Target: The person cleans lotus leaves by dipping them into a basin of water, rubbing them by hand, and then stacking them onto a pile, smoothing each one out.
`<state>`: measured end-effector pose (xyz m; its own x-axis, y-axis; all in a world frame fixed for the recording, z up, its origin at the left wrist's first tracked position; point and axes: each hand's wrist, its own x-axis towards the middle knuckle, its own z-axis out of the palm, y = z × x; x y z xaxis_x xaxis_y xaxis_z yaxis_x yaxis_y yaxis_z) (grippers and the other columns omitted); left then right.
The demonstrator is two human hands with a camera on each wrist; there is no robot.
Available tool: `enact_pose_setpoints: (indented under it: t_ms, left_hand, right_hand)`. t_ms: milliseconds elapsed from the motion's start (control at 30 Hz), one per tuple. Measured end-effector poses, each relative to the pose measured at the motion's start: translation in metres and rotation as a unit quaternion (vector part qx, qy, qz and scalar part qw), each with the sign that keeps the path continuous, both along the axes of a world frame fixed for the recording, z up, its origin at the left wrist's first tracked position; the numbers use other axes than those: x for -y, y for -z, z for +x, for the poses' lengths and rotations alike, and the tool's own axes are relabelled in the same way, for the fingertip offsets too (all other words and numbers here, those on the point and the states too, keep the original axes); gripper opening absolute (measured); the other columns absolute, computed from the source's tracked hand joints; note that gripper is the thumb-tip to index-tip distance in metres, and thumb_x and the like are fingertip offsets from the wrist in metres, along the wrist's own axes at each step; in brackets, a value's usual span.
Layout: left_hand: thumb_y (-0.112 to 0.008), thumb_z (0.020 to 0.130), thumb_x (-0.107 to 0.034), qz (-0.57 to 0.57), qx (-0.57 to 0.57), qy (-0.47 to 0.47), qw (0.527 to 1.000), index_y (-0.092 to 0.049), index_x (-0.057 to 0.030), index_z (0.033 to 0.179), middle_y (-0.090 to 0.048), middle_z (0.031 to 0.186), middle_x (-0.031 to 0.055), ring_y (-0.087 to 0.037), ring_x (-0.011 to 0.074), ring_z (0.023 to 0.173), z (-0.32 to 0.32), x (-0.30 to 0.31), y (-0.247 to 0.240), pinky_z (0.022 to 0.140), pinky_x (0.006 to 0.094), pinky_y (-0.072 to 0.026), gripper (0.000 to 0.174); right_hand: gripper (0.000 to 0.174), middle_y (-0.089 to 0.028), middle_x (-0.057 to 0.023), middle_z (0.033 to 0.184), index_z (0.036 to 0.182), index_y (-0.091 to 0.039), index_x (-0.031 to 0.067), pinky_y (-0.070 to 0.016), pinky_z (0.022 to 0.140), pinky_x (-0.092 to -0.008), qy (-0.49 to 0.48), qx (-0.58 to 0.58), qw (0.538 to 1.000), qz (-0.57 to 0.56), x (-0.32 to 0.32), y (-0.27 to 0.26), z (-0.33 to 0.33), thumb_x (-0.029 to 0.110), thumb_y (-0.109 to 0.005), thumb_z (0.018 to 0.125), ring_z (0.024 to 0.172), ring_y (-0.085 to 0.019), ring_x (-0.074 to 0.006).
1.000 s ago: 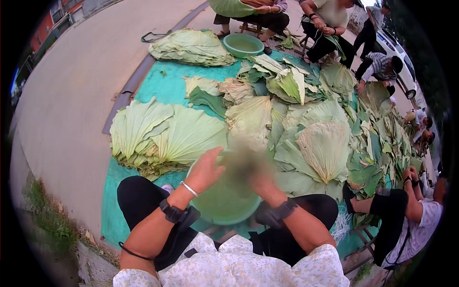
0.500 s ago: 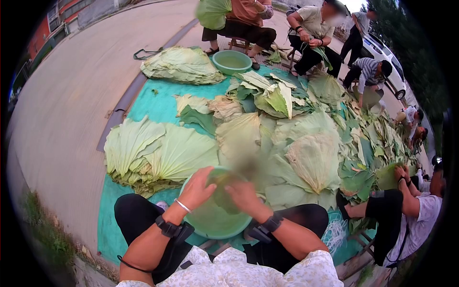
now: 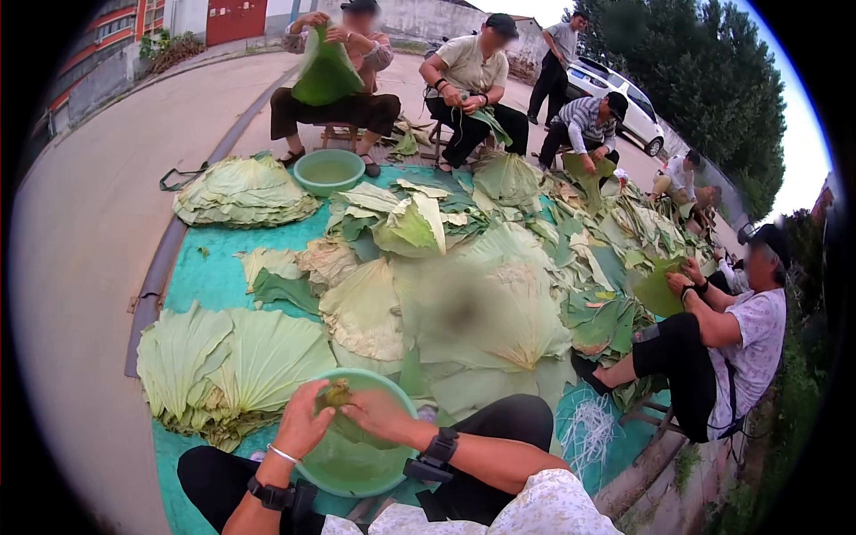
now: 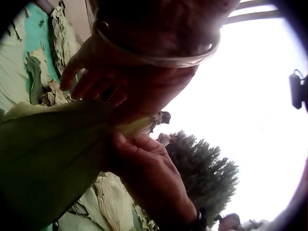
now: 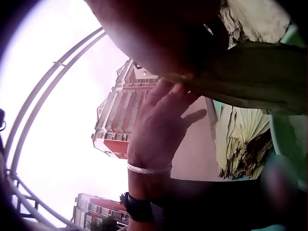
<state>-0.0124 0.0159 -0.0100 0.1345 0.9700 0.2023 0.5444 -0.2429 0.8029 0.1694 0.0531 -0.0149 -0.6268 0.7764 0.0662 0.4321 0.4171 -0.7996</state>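
A folded green leaf (image 3: 355, 434) hangs over the pale green basin (image 3: 399, 474) in the head view, with a yellowish-brown end (image 3: 335, 393) between the two hands. My left hand (image 3: 303, 421), with a bracelet at its wrist, holds that end from the left; its outer fingers look spread in the left wrist view. My right hand (image 3: 382, 415) pinches the leaf from the right, thumb uppermost in the left wrist view (image 4: 151, 168). The leaf's dark broad surface (image 4: 48, 154) extends away from both hands. Its far part shows above the basin (image 5: 283, 139) in the right wrist view.
A leaf stack (image 3: 236, 366) lies left of the basin on the green sheet (image 3: 209, 267). Large loose leaves (image 3: 499, 312) spread beyond and to the right. White string (image 3: 590, 432) lies at right. Several people sit around, one (image 3: 722, 330) nearby at right; another basin (image 3: 330, 171) stands farther off.
The head view has tilted up and turned right, so the basin and hands appear lower and farther left. Both hands remain over the basin, and the leaf's brownish end now shows between them.
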Motion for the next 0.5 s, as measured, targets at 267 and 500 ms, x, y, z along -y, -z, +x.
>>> enact_pose_setpoints:
  t_ms: [267, 500]
  left_hand:
    - [-0.064, 0.069, -0.009, -0.018, 0.008, 0.000, 1.000, -0.056, 0.0018, 0.096, -0.057, 0.090, 0.0210, -0.055, 0.0367, 0.086, 0.000, 0.002, -0.008, 0.076, 0.0372, -0.0441, 0.030]
    - [-0.063, 0.069, -0.009, -0.041, -0.028, -0.041, 0.998, -0.057, 0.0025, 0.076, -0.051, 0.061, 0.0203, -0.052, 0.0369, 0.058, 0.003, 0.001, -0.006, 0.053, 0.0371, -0.0406, 0.014]
  right_hand:
    - [0.017, -0.054, -0.0185, 0.073, 0.093, -0.056, 0.0019, -0.0413, 0.061, -0.0367, -0.019, -0.060, 0.998, -0.023, -0.010, 0.003, 0.003, 0.016, -0.051, 0.085, 0.066, -0.051, -0.0329]
    - [0.018, -0.054, -0.0199, 0.075, 0.094, -0.057, 0.0037, -0.0410, 0.063, -0.0411, 0.002, -0.060, 0.998, 0.025, -0.008, -0.009, 0.002, 0.016, -0.051, 0.082, 0.071, -0.052, -0.0372]
